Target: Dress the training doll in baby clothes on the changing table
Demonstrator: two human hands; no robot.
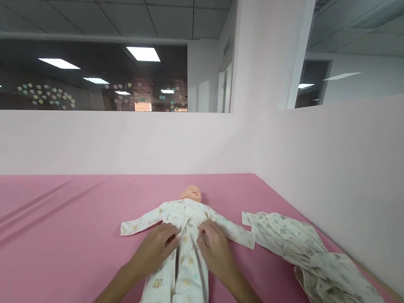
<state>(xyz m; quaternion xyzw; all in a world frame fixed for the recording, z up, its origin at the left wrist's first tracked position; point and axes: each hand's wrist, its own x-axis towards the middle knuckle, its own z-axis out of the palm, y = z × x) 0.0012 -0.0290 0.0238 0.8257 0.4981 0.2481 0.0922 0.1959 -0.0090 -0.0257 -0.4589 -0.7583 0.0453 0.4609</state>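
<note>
A baby doll (192, 193) lies on its back, only its head showing above a white baby romper (182, 280) printed with small bears. The romper's sleeves spread out to both sides, and its front opening runs down the middle with a gap between the edges. My left hand (157, 247) is closed, thumb and fingers pinching the fabric beside the opening at the chest. On the other side, my right hand (215, 250) has its fingers curled together on the romper's front, gripping the cloth. The fingertips of both hands are partly hidden.
A crumpled white printed baby garment (316, 262) lies to the right, near the right wall (356, 185). Pink sheet (41, 234) covers the surface, with creases at left. The back wall (112, 143) and windows (96, 70) bound the far side.
</note>
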